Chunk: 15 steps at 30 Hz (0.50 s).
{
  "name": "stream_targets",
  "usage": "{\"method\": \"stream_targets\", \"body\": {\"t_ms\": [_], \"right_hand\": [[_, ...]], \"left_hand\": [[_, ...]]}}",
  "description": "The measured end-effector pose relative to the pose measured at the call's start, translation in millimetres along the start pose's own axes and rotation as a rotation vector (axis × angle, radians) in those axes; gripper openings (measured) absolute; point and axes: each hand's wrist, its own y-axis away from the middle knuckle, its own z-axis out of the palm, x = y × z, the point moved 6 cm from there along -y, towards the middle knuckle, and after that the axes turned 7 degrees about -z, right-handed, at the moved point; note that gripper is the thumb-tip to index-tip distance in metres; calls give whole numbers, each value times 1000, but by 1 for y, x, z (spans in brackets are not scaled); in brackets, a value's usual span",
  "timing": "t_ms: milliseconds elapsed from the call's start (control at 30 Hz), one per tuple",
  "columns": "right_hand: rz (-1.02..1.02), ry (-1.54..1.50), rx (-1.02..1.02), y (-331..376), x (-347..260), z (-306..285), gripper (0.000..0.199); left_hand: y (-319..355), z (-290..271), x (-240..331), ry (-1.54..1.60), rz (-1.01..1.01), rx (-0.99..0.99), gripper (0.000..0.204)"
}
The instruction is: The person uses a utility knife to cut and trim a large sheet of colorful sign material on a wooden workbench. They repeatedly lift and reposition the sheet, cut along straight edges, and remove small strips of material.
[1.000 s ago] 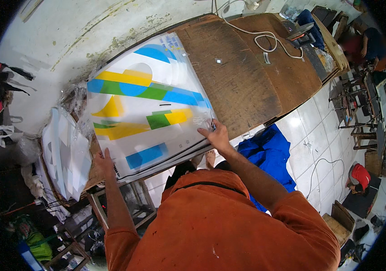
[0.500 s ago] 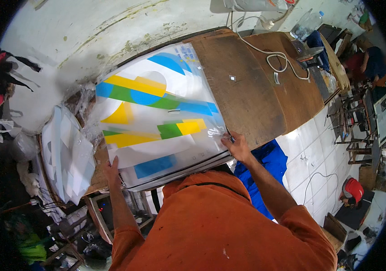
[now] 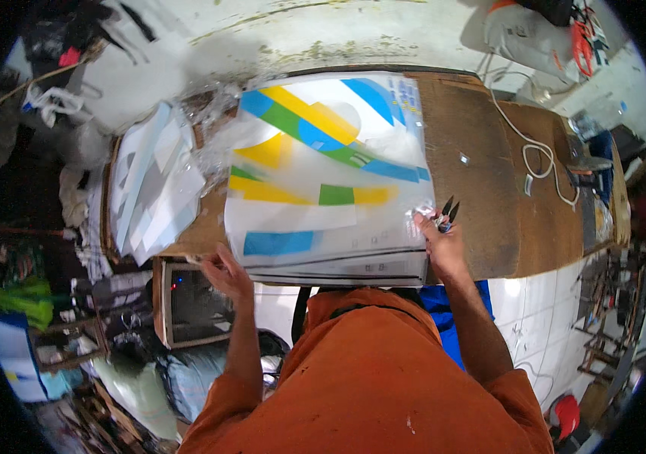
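Note:
A printed plastic sheet (image 3: 293, 218), patterned in white, blue, yellow and green, lies on the wooden tabletop in front of me. My right hand (image 3: 444, 240) is closed around a small pair of scissors (image 3: 450, 208) at the sheet's right edge. Their dark blades are spread and point away from me; the handles are mostly hidden in my palm. By the sheet's near left corner is my left hand (image 3: 228, 274), fingers apart and nothing in it. Whether its fingertips touch the sheet's edge I cannot tell.
Brown boards (image 3: 482, 181) cover the table to the right, with a pale cable (image 3: 541, 155) coiled on them. White and grey cut sheets (image 3: 155, 185) are piled at the left, beside crumpled clear plastic (image 3: 217, 121). Blue cloth (image 3: 444, 310) hangs below the near edge. A wall rises behind.
My view has turned, so the sheet appears straighter and further right. The left hand has come off the sheet's left edge and opened. The scissors' blades now show spread beyond the right edge.

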Motion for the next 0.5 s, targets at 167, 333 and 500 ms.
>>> {"method": "stream_targets", "body": {"t_ms": [167,333,500], "right_hand": [[-202,-180,-69,-13,-25,-2,20],[-214,-113,-91,-19,-22,-48,20],[-206,185,-73,-16,0,-105,14]], "left_hand": [[170,6,52,805,-950,-1077,76],[188,41,117,1596,-1198,-837,91],[200,71,86,1546,-1286,-592,21]]}}
